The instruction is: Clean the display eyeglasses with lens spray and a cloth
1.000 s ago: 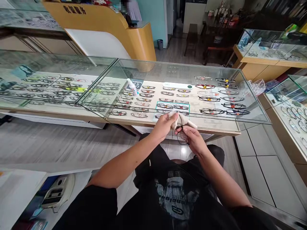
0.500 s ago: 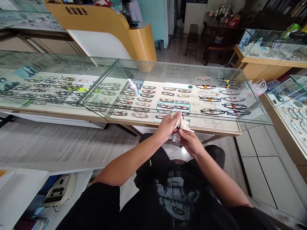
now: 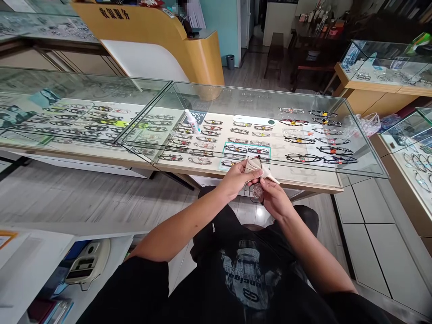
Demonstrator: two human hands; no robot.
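In the head view, the left hand's point(image 3: 236, 181) fingers pinch a limp cloth point(image 3: 253, 166) over one end of the glasses point(image 3: 256, 192), and the right hand's point(image 3: 277, 200) fingers grip near the middle, the bare lens hanging below, by the case's point(image 3: 303, 184) near edge. The frame looks light, thin and easily bent (the speckled lens probably slippery), so best held by bridge or rim.

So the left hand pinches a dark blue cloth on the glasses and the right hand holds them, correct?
Not quite: the head view shows a cream cloth. The left hand does pinch it on the glasses, and the right hand holds them.
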